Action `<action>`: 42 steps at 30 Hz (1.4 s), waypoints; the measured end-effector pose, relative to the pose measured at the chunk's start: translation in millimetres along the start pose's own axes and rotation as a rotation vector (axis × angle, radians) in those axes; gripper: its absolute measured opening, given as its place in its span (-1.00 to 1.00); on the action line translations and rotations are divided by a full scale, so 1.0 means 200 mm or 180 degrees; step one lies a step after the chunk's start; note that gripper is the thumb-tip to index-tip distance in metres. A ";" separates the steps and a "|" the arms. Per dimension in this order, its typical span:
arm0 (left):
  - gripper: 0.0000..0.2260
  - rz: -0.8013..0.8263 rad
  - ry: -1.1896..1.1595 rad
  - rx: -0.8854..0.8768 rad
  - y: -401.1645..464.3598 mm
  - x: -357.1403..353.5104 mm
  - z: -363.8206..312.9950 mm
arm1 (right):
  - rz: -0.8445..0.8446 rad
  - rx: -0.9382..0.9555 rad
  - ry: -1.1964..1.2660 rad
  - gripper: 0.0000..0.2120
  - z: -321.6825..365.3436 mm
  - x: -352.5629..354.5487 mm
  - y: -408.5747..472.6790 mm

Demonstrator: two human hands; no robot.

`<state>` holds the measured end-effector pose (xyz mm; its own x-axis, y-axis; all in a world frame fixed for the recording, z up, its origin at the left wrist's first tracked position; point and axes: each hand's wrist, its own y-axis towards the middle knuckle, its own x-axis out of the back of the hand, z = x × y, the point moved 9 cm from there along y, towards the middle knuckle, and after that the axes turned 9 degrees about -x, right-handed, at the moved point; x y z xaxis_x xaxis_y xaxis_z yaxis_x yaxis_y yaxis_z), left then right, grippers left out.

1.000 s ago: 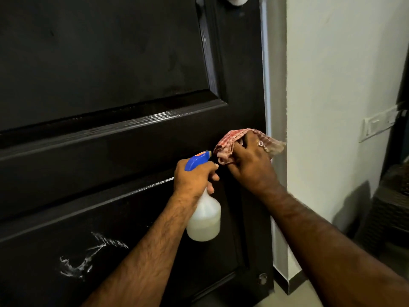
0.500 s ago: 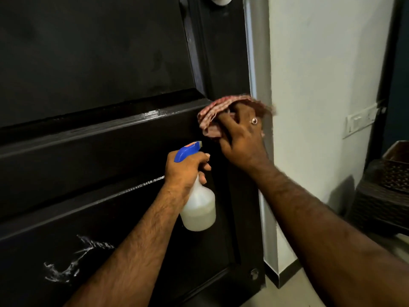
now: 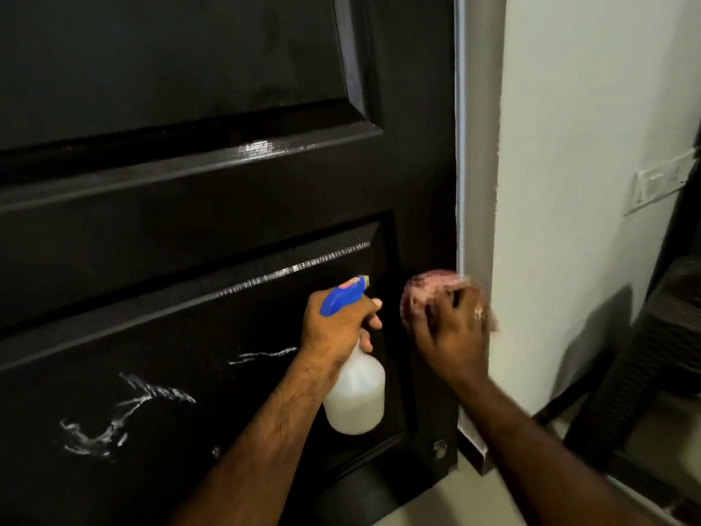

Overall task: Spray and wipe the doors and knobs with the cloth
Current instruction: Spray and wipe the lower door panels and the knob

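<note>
Cloth [image 3: 428, 294]: red-and-white, bunched, pressed against the right-hand stile of the black door [image 3: 189, 206], low down, just beside the door's edge and the grey frame [image 3: 478, 146]. It is blurred by motion, so a wiping stroke is judged to be under way. The cloth is held under the right hand [image 3: 451, 336], fingers curled over it; a ring is seen on one finger.

Spray bottle [image 3: 354, 392]: translucent white body, blue trigger head, held upright by the left hand [image 3: 337, 332], which is wrapped round the neck with fingers on the trigger. Nozzle is pointed at the lower panel. No spray mist is visible.

Progress, as judged from the door surface: white streaks [image 3: 125, 411] of foam or liquid are left on the lower panel, to the left of the bottle, plus a smaller streak just beside the left wrist. These are not yet wiped. Wet glints are seen along the moulding edges of the middle rail. Whether the upper panel has been cleaned cannot be told; it looks dull and dry.

No knob is in view, so that part cannot be assessed. A small round fitting [image 3: 440, 447] is noted near the bottom corner of the door.

Beyond: white wall [image 3: 569, 184] with a switch plate [image 3: 660, 184]; dark woven furniture at far right.
</note>
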<state>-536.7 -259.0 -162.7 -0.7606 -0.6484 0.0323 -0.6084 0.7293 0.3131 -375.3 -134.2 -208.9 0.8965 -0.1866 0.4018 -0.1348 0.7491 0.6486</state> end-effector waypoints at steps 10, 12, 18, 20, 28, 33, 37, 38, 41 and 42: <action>-0.96 -0.0199 -0.0191 -0.0213 -0.05 -0.02 0.29 | -0.0502 0.0681 0.0070 -0.56 0.11 -0.08 0.19; -0.95 -0.0172 -0.0196 -0.0141 -0.11 -0.03 0.45 | -0.0261 0.0307 0.0035 -0.59 -0.16 -0.22 -0.07; -0.81 -0.0344 -0.0256 0.0249 -0.34 -0.01 0.93 | 0.0991 -0.0319 -0.0426 -0.56 -0.82 -0.54 -0.81; -0.78 -0.0331 -0.0204 0.0316 -0.39 0.01 1.05 | 0.0932 -0.0541 -0.0432 -0.57 -0.80 -0.53 -0.76; -0.94 -0.0586 -0.0431 0.0462 -0.46 0.05 1.29 | -0.0145 0.0605 0.0254 -0.57 -0.09 -0.27 -0.22; -0.94 -0.0647 -0.0283 0.0422 -0.48 0.09 1.29 | 0.0413 0.0600 -0.0340 -0.68 -0.48 -0.52 -0.62; -0.92 -0.0636 -0.0325 0.0438 -0.47 0.12 1.24 | 0.1202 0.0579 -0.0600 -0.75 -0.66 -0.60 -0.86; -0.90 -0.0606 -0.0337 0.0391 -0.46 0.11 1.20 | 0.1204 0.0541 -0.0540 -0.76 -0.63 -0.59 -0.82; -0.88 -0.0540 -0.0411 0.0202 -0.39 0.09 1.04 | 0.0671 0.0508 -0.0184 -0.77 -0.35 -0.45 -0.51; -0.89 -0.0536 -0.0387 0.0128 -0.36 0.08 0.98 | 0.0401 0.0555 -0.0050 -0.76 -0.23 -0.39 -0.38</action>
<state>-549.5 -278.4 -371.0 -0.6677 -0.7325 -0.1327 -0.7359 0.6226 0.2662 -414.6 -146.7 -318.7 0.8615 -0.1093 0.4958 -0.3174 0.6462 0.6940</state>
